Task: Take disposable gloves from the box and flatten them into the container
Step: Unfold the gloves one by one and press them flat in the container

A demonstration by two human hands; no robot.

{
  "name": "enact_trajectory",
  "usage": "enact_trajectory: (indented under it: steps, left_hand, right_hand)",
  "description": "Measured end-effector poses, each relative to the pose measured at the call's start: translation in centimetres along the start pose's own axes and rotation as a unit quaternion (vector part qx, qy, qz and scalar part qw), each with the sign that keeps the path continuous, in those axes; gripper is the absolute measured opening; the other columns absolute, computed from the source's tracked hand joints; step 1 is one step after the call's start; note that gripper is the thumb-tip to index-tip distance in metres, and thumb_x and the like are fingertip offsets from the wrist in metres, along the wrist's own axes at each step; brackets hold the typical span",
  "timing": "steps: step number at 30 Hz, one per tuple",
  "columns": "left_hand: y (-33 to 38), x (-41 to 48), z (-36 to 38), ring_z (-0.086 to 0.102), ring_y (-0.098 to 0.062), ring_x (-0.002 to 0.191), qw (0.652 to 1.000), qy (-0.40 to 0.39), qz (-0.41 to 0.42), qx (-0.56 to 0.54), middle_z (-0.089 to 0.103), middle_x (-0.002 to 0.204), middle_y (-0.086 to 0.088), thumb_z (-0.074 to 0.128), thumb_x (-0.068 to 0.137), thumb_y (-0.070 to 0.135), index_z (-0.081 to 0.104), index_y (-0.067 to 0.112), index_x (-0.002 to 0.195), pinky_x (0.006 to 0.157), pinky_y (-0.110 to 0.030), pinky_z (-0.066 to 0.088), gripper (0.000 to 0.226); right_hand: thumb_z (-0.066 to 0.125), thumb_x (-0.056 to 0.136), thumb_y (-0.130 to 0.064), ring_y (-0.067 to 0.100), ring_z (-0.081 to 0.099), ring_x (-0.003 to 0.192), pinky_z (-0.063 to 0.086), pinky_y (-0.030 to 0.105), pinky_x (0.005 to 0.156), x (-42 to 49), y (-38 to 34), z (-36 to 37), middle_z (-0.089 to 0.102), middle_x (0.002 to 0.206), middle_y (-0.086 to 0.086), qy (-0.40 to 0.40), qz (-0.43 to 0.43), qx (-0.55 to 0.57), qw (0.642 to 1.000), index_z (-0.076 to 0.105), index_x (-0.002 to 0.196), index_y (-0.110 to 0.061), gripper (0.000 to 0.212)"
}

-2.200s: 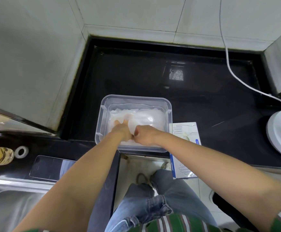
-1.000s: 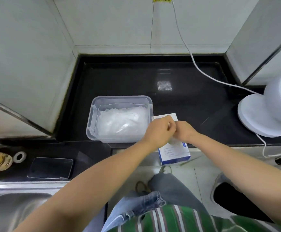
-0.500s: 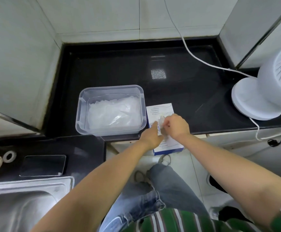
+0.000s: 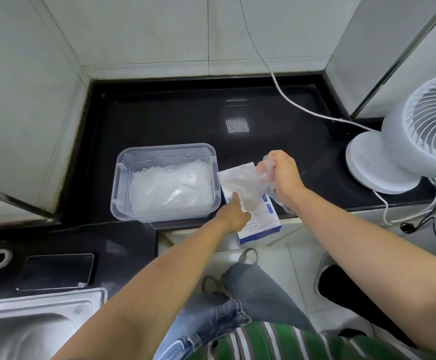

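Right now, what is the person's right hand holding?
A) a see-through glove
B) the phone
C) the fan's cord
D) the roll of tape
A: the right hand grips a crumpled clear disposable glove just above the glove box, while the phone and tape roll lie untouched on the counter by the sink.

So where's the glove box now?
In the head view, the glove box lies at the front edge of the counter, just right of the clear container, under the left hand.
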State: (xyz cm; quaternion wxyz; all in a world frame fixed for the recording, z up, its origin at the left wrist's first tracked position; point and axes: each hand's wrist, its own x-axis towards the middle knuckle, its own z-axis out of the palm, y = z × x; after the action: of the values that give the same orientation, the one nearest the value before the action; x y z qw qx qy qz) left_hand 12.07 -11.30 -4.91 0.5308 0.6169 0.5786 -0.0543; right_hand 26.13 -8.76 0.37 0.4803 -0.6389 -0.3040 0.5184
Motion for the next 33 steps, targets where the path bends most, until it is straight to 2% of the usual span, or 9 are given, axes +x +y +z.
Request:
enact_trajectory:
  steps: [6,8,10,14,18,21,24,29,33]
  left_hand:
    - [-0.2,0.5,-0.3,0.064,-0.023,0.096,0.997,-0.022,-0.007,-0.071,0.056,0.127,-0.009,0.048,0.097,0.03,0.003,0.025,0.154,0.09,-0.038,0.056,0.073]
    - [-0.1,0.5,-0.5,0.061,-0.021,0.087,0.996,-0.025,-0.011,-0.087,0.06,0.119,-0.012,0.05,0.094,0.031,0.014,0.022,0.152,0.089,-0.038,0.055,0.069]
    - [0.1,0.3,-0.5,0.061,-0.024,0.095,0.995,-0.01,-0.011,-0.101,0.059,0.119,-0.011,0.052,0.093,0.033,0.019,0.019,0.149,0.092,-0.039,0.053,0.067]
    - [1.8,-0.2,-0.5,0.059,-0.03,0.108,0.99,0.054,0.043,-0.125,0.058,0.117,-0.017,0.059,0.088,0.04,0.035,0.008,0.139,0.084,-0.037,0.05,0.065]
    - [4.1,0.0,-1.5,0.061,-0.02,0.108,0.962,0.15,0.101,-0.203,0.06,0.119,0.001,0.063,0.063,0.07,0.051,0.029,0.128,0.092,-0.043,0.054,0.078]
    - [5.2,0.0,-3.1,0.061,-0.017,0.108,0.941,0.182,0.107,-0.264,0.061,0.121,0.006,0.068,0.082,0.051,0.051,0.027,0.128,0.09,-0.034,0.053,0.055]
    - [5.0,-0.2,-3.8,0.062,-0.014,0.101,0.915,0.241,0.093,-0.31,0.06,0.116,0.007,0.073,0.083,0.039,0.047,0.03,0.12,0.073,-0.02,0.049,0.046]
    - [4.8,-0.9,-4.7,0.068,-0.021,0.087,0.897,0.277,0.132,-0.319,0.069,0.094,-0.001,0.067,0.089,0.033,0.063,0.027,0.081,0.082,-0.038,0.055,0.01]
    - [4.9,-1.1,-5.3,0.066,-0.031,0.088,0.875,0.306,0.162,-0.337,0.068,0.084,-0.007,0.063,0.09,0.031,0.059,0.025,0.07,0.081,-0.041,0.053,0.022]
  right_hand:
    - [0.049,0.062,-0.015,0.03,0.035,0.07,0.038,0.039,0.062,0.7,-1.7,0.4,0.04,0.075,0.01,-0.004,0.032,0.061,0.998,0.024,0.065,-0.006,0.026]
    - [0.05,0.066,-0.016,0.029,0.041,0.073,0.038,0.037,0.061,1.2,-1.9,0.6,0.045,0.08,0.011,0.01,0.031,0.035,0.999,0.04,0.067,-0.002,0.017]
    - [0.05,0.078,-0.012,0.027,0.048,0.066,0.042,0.027,0.053,1.7,-1.8,0.8,0.05,0.075,0.012,0.035,0.049,0.017,0.998,0.056,0.079,-0.007,0.008]
    - [0.045,0.089,-0.007,0.017,0.059,0.067,0.049,0.021,0.049,2.6,-1.3,0.6,0.061,0.074,0.005,0.047,0.074,0.003,0.996,0.066,0.09,-0.007,0.02]
    - [0.041,0.087,-0.01,0.025,0.061,0.083,0.051,0.029,0.06,3.3,-1.8,0.8,0.062,0.09,0.01,0.045,0.06,-0.006,0.997,0.064,0.1,-0.007,0.026]
    - [0.04,0.09,-0.012,0.023,0.063,0.087,0.053,0.031,0.065,3.6,-2.1,1.0,0.062,0.094,0.01,0.028,0.054,-0.028,0.998,0.06,0.108,-0.004,0.028]
    - [0.04,0.094,-0.014,0.017,0.058,0.084,0.05,0.031,0.067,3.7,-2.1,0.9,0.056,0.094,0.004,0.013,0.063,-0.028,0.998,0.055,0.106,-0.013,0.019]
    - [0.044,0.094,-0.029,0.027,0.064,0.102,0.054,0.043,0.091,4.3,-2.6,0.4,0.064,0.111,0.011,-0.015,0.063,-0.029,0.997,0.058,0.108,-0.015,0.025]
    - [0.051,0.087,-0.067,0.029,0.066,0.109,0.049,0.05,0.1,4.5,-3.3,-0.3,0.068,0.113,0.018,-0.184,0.075,-0.04,0.979,0.061,0.112,-0.001,0.071]
